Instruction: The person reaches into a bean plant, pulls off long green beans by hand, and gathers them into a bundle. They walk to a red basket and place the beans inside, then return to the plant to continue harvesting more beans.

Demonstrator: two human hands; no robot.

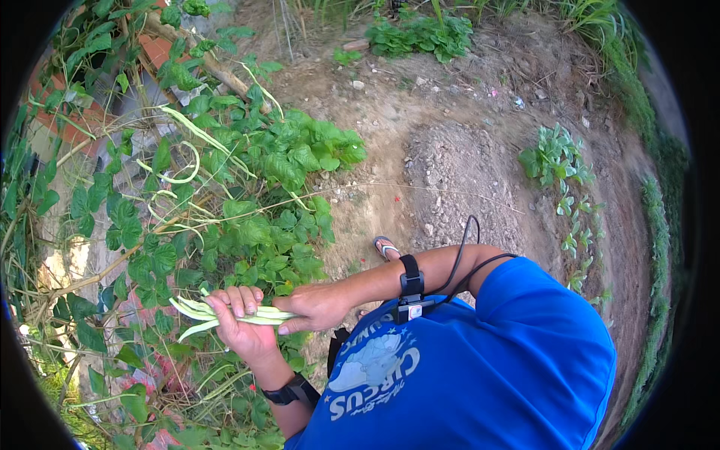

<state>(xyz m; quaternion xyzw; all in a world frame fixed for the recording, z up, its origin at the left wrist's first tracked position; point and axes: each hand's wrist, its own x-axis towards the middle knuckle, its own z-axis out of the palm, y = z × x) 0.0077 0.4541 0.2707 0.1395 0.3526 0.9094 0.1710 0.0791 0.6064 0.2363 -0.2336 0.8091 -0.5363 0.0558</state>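
A small bundle of pale green long bean pods (pixel 264 316) lies across my left hand (pixel 244 323), whose fingers curl around it. Several pod tips stick out past the thumb on the left side. The other end of the bundle is pinched between the thumb and fingers of my right hand (pixel 318 308), which partly hides it. Both hands are just in front of leafy bean vines (pixel 247 242). More long pods (pixel 208 135) hang on the vines above my hands, and a curled pod (pixel 194 169) hangs beside them.
A thin branch (pixel 107 273) runs through the vines on the left. A thicker wooden pole (pixel 222 70) leans at the upper left. Bare soil (pixel 382 135) stretches to the right, with a heap of crumbly earth (pixel 450 174) and leafy plants (pixel 554 157). A black cable (pixel 461 253) loops by my right arm.
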